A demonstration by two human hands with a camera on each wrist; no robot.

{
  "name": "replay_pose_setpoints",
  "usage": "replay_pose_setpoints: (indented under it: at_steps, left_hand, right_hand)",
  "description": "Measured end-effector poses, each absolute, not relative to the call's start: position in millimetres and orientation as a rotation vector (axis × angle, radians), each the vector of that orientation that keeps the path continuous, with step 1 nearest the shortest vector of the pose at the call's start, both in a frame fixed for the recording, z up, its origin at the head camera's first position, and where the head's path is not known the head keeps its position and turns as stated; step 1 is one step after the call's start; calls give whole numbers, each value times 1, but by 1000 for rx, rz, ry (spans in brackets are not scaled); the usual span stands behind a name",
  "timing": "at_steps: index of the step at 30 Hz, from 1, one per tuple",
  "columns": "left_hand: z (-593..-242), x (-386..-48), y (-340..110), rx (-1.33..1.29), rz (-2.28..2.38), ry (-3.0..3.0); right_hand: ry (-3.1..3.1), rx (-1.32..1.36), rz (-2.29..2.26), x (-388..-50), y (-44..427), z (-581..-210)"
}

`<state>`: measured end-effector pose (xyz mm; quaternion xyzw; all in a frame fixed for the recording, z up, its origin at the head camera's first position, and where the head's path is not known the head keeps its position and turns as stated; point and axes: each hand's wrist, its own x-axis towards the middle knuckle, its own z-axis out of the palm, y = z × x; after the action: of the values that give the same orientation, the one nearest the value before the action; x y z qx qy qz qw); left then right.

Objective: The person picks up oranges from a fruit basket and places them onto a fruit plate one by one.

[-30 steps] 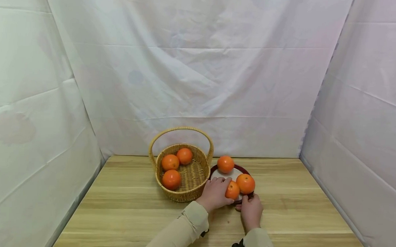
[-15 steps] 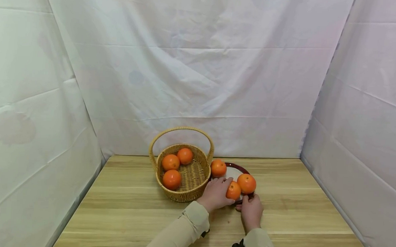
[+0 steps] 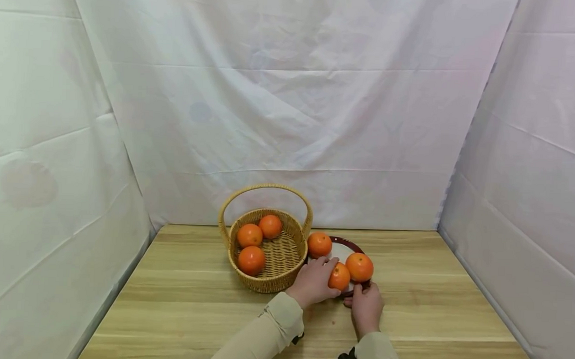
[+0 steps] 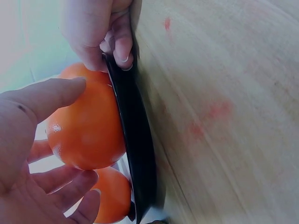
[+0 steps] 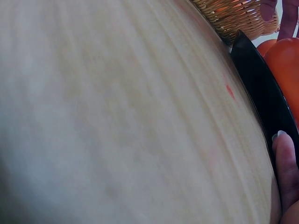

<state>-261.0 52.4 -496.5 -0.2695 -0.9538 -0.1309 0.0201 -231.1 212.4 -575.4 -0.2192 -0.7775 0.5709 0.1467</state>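
A plate (image 3: 350, 244) with a dark red rim carries three oranges. My left hand (image 3: 314, 281) curves its thumb and fingers round the front orange (image 3: 339, 277), which rests on the plate; the left wrist view shows the thumb on one side of this orange (image 4: 88, 126). At the plate's near right edge, my right hand (image 3: 366, 307) pinches the rim. Beside the front one sits the right orange (image 3: 359, 267). Another orange (image 3: 319, 245) lies at the plate's back left. In the right wrist view, a fingertip presses the plate's dark underside (image 5: 264, 88).
Left of the plate, close against it, stands a wicker basket (image 3: 267, 284) with a tall arched handle (image 3: 266, 185) and three oranges inside (image 3: 251, 260). The wooden table (image 3: 178, 302) meets white cloth (image 3: 289, 121) at the back and both sides.
The back orange has rolled left across the plate, towards the basket. Both hands have kept nearly the same place and hold.
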Motion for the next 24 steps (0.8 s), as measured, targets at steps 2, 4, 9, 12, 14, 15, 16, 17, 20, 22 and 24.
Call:
replay_pose_setpoints:
  at_steps: [2, 4, 9, 12, 14, 15, 16, 17, 20, 22, 24]
  left_hand:
    - [-497, -261, 52, -832, -404, -2965]
    - [-497, -261, 51, -829, -403, -2970]
    - [-494, -261, 48, -833, -390, -2963]
    - [-493, -261, 46, -842, -391, -2959]
    - [-492, -260, 44, -849, -397, -2951]
    - [-491, -260, 43, -853, -400, -2946]
    - [-490, -260, 43, -857, -402, -2941]
    - [-489, -260, 42, -861, -406, -2937]
    - [-486, -259, 40, -870, -427, -2929]
    - [-484, -259, 38, -877, -455, -2929]
    - [-483, -259, 36, -882, -482, -2931]
  right_hand:
    - [-2227, -626, 1647, -231, 213, -575]
    - [-2224, -626, 1647, -230, 213, -575]
    - [-2229, -633, 1668, -229, 212, -573]
    - [-2230, -639, 1686, -229, 212, -572]
    - [-2235, -641, 1685, -228, 212, -571]
    - [-2240, -641, 1681, -228, 212, -571]
    - [-2245, -642, 1677, -228, 212, -572]
    - [-2249, -642, 1671, -228, 212, -571]
    - [-2259, -644, 1660, -228, 212, -571]
    - [-2257, -643, 1660, -228, 212, -571]
    - [-2255, -643, 1662, -228, 212, -572]
